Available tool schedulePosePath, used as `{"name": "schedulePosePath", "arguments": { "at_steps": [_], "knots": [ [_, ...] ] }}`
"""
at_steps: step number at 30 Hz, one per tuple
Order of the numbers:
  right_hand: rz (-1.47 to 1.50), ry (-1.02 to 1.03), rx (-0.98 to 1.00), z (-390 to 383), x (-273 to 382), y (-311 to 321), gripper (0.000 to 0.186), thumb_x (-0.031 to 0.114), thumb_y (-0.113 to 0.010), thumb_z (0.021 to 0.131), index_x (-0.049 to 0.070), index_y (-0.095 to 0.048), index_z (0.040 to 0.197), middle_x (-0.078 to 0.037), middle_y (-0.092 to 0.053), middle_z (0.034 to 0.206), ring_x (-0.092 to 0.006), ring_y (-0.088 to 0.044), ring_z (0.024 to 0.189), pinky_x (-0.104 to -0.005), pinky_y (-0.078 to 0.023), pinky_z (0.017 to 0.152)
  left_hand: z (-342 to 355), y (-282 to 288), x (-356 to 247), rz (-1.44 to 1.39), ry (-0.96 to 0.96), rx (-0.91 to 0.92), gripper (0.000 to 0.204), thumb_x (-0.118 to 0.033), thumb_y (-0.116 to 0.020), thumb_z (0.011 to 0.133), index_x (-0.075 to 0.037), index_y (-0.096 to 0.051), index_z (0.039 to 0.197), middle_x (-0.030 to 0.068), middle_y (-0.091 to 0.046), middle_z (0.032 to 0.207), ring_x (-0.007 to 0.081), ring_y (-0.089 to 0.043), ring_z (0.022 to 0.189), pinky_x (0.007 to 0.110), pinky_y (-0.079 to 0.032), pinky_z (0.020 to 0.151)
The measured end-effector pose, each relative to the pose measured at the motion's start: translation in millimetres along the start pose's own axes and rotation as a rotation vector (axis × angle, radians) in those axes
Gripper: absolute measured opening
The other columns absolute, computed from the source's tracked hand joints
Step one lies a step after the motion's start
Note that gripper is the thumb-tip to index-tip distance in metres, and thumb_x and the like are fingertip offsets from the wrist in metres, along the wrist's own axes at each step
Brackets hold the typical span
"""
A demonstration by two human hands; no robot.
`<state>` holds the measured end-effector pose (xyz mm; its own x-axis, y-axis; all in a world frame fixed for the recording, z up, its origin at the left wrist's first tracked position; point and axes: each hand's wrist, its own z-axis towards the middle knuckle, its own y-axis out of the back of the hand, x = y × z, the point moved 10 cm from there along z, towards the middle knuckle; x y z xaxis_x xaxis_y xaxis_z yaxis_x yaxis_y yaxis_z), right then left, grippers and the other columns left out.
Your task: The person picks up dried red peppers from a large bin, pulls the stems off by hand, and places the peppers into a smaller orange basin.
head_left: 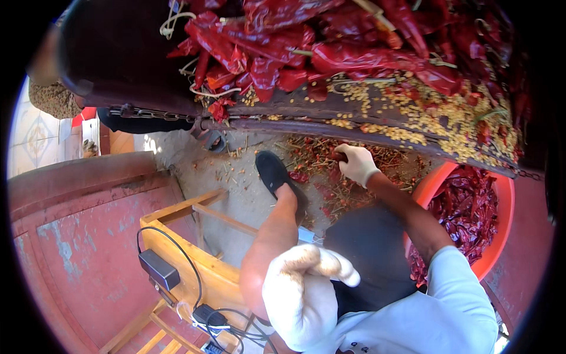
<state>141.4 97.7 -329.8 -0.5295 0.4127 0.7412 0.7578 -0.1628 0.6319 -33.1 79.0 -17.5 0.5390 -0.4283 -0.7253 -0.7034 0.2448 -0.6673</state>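
Both hands gloved. Left hand (309, 295): thick white knit glove, ribbed weave visible, brownish-yellow soiling over the fingers. Right hand (355, 165): off-white glove, snug, ending at the wrist; forearm bare above it. Shirt (407, 324) pale blue, short sleeve (453, 271) stopping near the elbow, soft folds, few small dark marks low on the cloth. Dark grey shorts (370, 245), smooth fabric, over the right thigh. Left lower leg bare; shoe (270, 172) black, low-cut, rounded toe, slip-on shape

Deep red peppers (271, 35), yellow seeds (451, 133), vivid orange tub (504, 227); left glove (298, 301) white with brown smudges, shirt (413, 324) pale blue, shoe (270, 170) black, panel (100, 265) pink, patched pale!
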Motion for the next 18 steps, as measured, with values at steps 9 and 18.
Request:
{"name": "schedulePosePath", "arguments": {
  "at_steps": [9, 18],
  "knots": [
    [0.068, -0.064, -0.145, -143, 29, 148, 0.046, 0.022, -0.065, 0.078, 0.007, -0.064, 0.121, -0.018, -0.069, 0.110, -0.0350, -0.067, 0.099, -0.0409, -0.054, 0.088, -5, -36, -2, 0.322, -0.108, 0.044, 0.039, -0.029, -0.048, 0.104, 0.004, -0.057, 0.123, 0.0144, -0.067, 0.098, 0.0246, -0.064, 0.085, 0.037, -0.053, 0.074],
    [0.648, 0.108, -0.218, -229, 131, 246, 0.050, 0.006, -0.068, 0.086, 0.001, -0.056, 0.134, -0.004, -0.066, 0.099, -0.0061, -0.057, 0.078, -0.0239, -0.049, 0.070, -9, -68, 6, 0.600, -0.185, 0.216, 0.026, -0.008, -0.059, 0.097, 0.004, -0.064, 0.120, 0.0115, -0.069, 0.104, 0.0187, -0.067, 0.093, 0.031, -0.057, 0.082]
  ]
}}
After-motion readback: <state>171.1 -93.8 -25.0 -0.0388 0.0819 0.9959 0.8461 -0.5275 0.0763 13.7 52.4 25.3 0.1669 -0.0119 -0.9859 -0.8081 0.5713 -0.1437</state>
